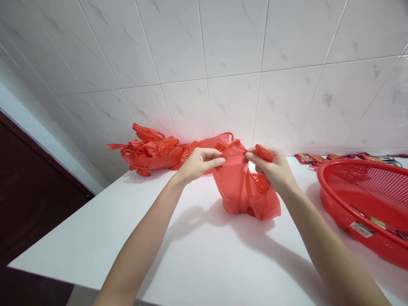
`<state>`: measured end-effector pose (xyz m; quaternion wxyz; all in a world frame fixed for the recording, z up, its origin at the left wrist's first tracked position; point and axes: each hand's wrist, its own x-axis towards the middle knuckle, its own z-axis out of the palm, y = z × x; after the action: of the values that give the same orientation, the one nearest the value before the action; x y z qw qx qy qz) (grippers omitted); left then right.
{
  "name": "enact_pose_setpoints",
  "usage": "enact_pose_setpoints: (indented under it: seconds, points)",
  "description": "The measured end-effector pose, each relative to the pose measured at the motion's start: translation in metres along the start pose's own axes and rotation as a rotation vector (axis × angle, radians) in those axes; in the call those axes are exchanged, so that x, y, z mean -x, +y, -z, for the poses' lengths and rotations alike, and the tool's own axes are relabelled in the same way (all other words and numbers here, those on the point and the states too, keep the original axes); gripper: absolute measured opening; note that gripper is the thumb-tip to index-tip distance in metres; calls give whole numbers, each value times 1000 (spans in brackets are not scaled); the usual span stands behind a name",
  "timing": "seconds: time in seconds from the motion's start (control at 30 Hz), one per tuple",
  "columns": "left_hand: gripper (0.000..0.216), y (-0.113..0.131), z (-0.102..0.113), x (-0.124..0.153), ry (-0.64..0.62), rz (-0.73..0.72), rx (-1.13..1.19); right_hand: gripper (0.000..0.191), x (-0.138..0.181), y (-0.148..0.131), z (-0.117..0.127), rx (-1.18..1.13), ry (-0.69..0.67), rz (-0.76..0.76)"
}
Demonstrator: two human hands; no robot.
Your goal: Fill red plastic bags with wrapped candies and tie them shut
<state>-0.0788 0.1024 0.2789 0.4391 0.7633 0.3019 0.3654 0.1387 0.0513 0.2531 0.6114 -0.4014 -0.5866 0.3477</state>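
A thin red plastic bag (234, 182) hangs between my two hands above the white table. My left hand (204, 162) pinches its upper left edge between thumb and fingers. On the other side, my right hand (270, 165) grips the upper right edge, with a bunched part of the red plastic looped over its fingers. The bag's lower part bulges and sags near the tabletop; what is inside, if anything, cannot be made out. Behind my left hand lies a crumpled heap of red plastic bags (153, 153) against the wall.
To the right stands a red mesh basket (331, 204) with a few small things in it. Several small red packets (306, 159) lie behind it along the wall. The white table (95, 238) ends at the left, beside a dark door (28, 182). White tiles (232, 38) rise behind.
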Motion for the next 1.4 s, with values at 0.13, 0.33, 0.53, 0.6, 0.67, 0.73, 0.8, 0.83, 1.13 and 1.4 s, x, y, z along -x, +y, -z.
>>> enact_pose_setpoints:
  seconds: [0.13, 0.33, 0.53, 0.6, 0.67, 0.73, 0.8, 0.83, 1.13, 1.4]
  points:
    - [34, -3, 0, -4, 117, -29, 22, 26, -3, 1, 3, -44, 16, -3]
    - [36, 7, -15, -18, 26, -59, 122, 30, -5, 1, 3, -66, 9, -30]
    - [31, 8, -10, -29, 140, -55, 217, 32, -13, 7, 15, -132, 77, -54]
    - [31, 5, -7, -29, 180, -45, 233, 36, -15, 9, 19, -153, 111, -63]
    - [33, 2, -5, -26, 194, -52, 241, 39, -17, 9, 21, -171, 137, -63]
    - [38, 2, -4, -21, 198, -77, 184, 40, -18, 8, 21, -184, 152, -65]
    - [45, 3, -3, -15, 211, -91, 57, 41, -18, 8, 20, -199, 153, -70]
    - [48, 4, -1, -11, 221, -89, -8, 41, -18, 7, 20, -205, 150, -71]
    - [45, 7, 31, 17, 224, 22, -122, 49, -19, 5, 27, -181, 171, -25]
    - [29, 23, 27, -2, 148, -59, -37, 47, -9, -5, 21, -14, 138, -19]
